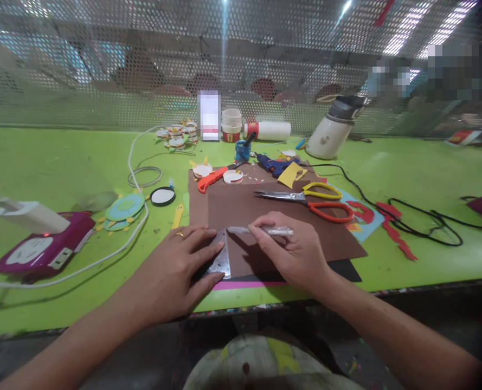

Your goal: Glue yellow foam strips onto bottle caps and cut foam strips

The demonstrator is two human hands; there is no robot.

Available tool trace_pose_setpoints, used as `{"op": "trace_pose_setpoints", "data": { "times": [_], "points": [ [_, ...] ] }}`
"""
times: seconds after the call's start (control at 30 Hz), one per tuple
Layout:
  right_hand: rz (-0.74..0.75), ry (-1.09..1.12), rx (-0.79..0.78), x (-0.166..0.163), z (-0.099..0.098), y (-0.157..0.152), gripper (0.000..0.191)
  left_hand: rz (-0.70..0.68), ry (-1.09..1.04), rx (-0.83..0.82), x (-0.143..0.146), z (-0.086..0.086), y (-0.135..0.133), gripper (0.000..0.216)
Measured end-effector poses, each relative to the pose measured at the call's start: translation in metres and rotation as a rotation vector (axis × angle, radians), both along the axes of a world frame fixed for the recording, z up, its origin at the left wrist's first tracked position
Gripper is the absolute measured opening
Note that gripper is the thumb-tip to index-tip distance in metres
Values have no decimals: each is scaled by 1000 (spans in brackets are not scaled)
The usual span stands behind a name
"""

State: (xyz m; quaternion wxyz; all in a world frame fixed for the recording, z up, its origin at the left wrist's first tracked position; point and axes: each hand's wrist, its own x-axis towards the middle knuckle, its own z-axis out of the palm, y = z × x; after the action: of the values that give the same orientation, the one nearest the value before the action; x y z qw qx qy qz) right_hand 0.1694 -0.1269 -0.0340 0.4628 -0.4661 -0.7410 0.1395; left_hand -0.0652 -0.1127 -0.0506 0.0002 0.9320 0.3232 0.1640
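Observation:
My left hand (179, 265) lies spread over a clear ruler (220, 262), fingers and thumb pressing it down at the left part of a brown sheet (244, 211). The hand covers much of the ruler. A whitish pen (261, 231) is pinched in my right hand (291, 246), its tip close to the ruler's upper right corner. Scissors (306, 197) with one yellow and one red handle rest on the sheet beyond my right hand. Under the brown sheet, black paper (344, 270) and a pink strip (251, 285) stick out at the near side.
An orange-handled cutter (214, 177), a blue glue gun (275, 165) and a blue pot (243, 150) lie behind the sheet. Left are a purple power strip (78, 227) and white cable (135, 233). A kettle (330, 132) stands back right; black cable (419, 216) trails right.

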Motion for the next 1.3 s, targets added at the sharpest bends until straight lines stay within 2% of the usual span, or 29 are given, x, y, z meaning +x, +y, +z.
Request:
{"op": "trace_pose_setpoints", "data": {
  "times": [0.47, 0.93, 1.3],
  "points": [
    [23, -7, 0, 2, -1, 1, 13, 1, 16, -25, -1, 5, -2, 49],
    [31, -7, 0, 1, 2, 2, 14, 59, 12, -70, 0, 6, 0, 58],
    [36, -35, 8, 1, 2, 1, 14, 53, 24, -47, -1, 4, 0, 58]
  ]
}}
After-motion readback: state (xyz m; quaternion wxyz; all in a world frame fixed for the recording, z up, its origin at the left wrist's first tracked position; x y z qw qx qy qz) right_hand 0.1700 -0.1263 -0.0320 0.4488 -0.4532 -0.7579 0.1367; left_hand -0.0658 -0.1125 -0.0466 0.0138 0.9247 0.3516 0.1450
